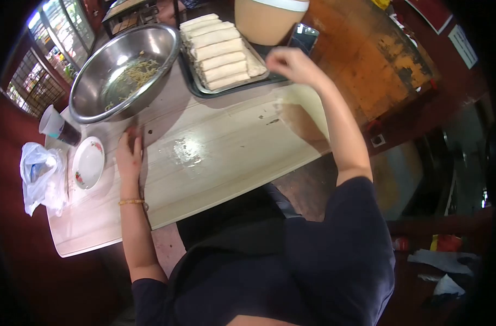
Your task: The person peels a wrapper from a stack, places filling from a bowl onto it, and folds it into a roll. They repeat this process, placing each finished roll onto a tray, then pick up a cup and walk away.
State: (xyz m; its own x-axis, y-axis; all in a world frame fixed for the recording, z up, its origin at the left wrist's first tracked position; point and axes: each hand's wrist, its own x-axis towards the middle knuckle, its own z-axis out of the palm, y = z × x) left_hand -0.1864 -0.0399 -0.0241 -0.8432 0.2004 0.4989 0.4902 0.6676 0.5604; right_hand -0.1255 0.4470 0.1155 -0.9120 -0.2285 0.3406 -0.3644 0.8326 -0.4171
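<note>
My left hand [129, 155] rests at the table's left side with its fingers stretched out, holding nothing. It is between a white plate [88, 163] with red floral marks and the rim of a big steel bowl [169, 41]. Shredded filling [135, 76] lies in the bottom of that bowl. At the right edge of a tray [204, 93], my right hand [295, 66] hovers with its fingers curled together, slightly blurred. Anything inside those fingers is hidden. Pale uncooked spring rolls [220, 50] are stacked in rows on the tray.
A beige bucket [267, 22] stands behind the tray, with a phone [304, 38] beside it. A plastic cup [59, 126] of dark drink and a plastic bag [41, 176] are at the left edge. Wet patches [187, 151] mark the tabletop. A worn wooden table [362, 60] adjoins on the right.
</note>
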